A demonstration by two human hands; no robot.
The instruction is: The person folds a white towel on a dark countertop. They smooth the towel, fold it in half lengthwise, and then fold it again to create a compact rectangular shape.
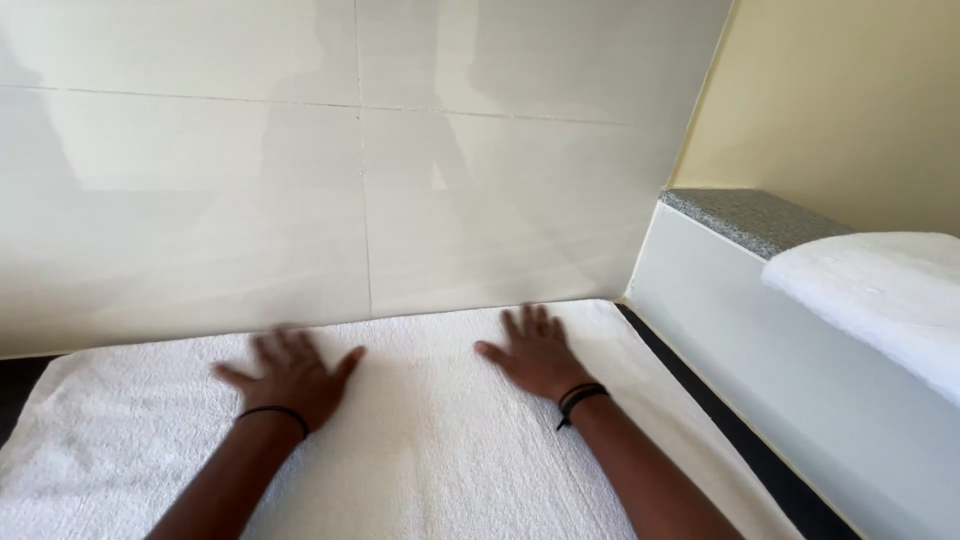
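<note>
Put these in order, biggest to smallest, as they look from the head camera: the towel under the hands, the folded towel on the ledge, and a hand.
1. Towel under the hands, biggest by far.
2. Folded towel on the ledge, partly cut off by the picture edge.
3. Left hand and right hand: they look alike, so no ranking between them.

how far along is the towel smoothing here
Done: the white towel already lies spread flat, mostly smooth between the arms. In hand: left hand and right hand both press palm-down on it, fingers spread, the left blurred. Left: its far edge by the tiled wall looks slightly uneven.
</note>
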